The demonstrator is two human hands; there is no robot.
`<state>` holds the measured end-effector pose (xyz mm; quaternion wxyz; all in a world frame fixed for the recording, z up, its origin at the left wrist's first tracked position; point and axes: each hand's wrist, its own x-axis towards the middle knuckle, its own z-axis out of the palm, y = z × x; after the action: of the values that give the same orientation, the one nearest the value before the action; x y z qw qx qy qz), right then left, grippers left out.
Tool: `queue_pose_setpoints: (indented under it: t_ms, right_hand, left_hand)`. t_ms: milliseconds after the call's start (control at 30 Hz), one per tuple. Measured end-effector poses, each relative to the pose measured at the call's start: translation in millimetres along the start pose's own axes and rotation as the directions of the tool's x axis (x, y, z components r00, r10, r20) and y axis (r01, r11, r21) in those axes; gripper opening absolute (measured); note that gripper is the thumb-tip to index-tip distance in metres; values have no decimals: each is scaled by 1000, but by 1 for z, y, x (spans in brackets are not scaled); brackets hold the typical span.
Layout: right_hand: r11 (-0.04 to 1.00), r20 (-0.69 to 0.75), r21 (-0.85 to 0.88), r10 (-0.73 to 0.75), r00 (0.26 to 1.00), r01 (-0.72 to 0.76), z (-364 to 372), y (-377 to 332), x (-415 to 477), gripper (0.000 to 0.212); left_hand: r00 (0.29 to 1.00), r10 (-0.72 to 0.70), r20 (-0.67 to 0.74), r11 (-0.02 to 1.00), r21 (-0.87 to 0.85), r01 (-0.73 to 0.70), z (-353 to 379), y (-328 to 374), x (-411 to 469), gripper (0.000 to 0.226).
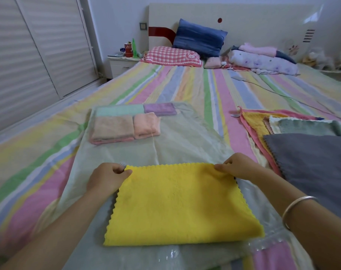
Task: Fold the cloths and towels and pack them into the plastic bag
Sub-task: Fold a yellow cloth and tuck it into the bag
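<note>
A yellow cloth [179, 203] lies folded in half on the clear plastic bag [177, 145], close to me. My left hand [107, 177] pinches its far left corner and my right hand [237, 166] pinches its far right corner. Inside the bag's far end sit several folded towels: mint [120, 110], purple [160, 108], beige [112, 128] and peach [146, 124]. To the right, a pile of unfolded cloths [282, 125] waits on the bed, with a large grey cloth [318, 162] on top near my right arm.
The striped bedsheet [185, 84] covers the bed. Pillows [185, 47] and rolled bedding [263, 59] lie at the headboard. A white nightstand [121, 65] with bottles stands at the far left beside the wardrobe doors [29, 55]. A cable [263, 86] runs across the sheet at the right.
</note>
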<state>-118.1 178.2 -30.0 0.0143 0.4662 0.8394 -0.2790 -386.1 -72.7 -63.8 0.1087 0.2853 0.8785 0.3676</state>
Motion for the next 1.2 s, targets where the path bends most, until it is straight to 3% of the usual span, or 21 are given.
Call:
queue_pose_setpoints:
  t_ms: [133,233,300,400,500,600,700,867,1067,1200]
  right_hand:
    - [988,-173,154,24,985,2,1,-1,1,46]
    - [985,-296,171,87,951,-36,7,-3,2,60]
    - [983,-292,167,122,949,-75,15,-5,3,62]
    - [980,-223,167,143,964,-107,16,-5,-2,63]
    - [987,-165,82,151,975,-139,11,3,-13,63]
    - [983,-142,-11,181,973,-184,7,15,-26,65]
    - [986,-108,17,167,980,-166,5,22,-42,62]
    - [994,-16,49,98,995,-97,16,31,-79,61]
    - [978,-25,187,94,995,-88,19,42,-102,54]
    - [997,-127,35,67,990,-63,26,39,-106,48]
  left_hand:
    - [997,13,-72,1000,29,-11,3,2,-3,22]
    - [987,45,-154,994,101,-30,9,8,-9,12]
    - [966,154,-206,966,239,-103,14,12,-16,23]
    - [858,479,-184,843,367,-392,28,29,-33,38]
    - [758,648,67,709,311,-633,46,54,-57,49]
    - [685,611,396,630,281,-724,64,67,-74,78]
    - [656,521,547,595,319,-738,76,66,-79,87]
    - [637,508,580,572,326,-753,75,59,-82,88]
    - [595,536,599,522,318,-791,72,55,-91,86]
    - [602,527,600,523,330,-786,72,53,-96,89]
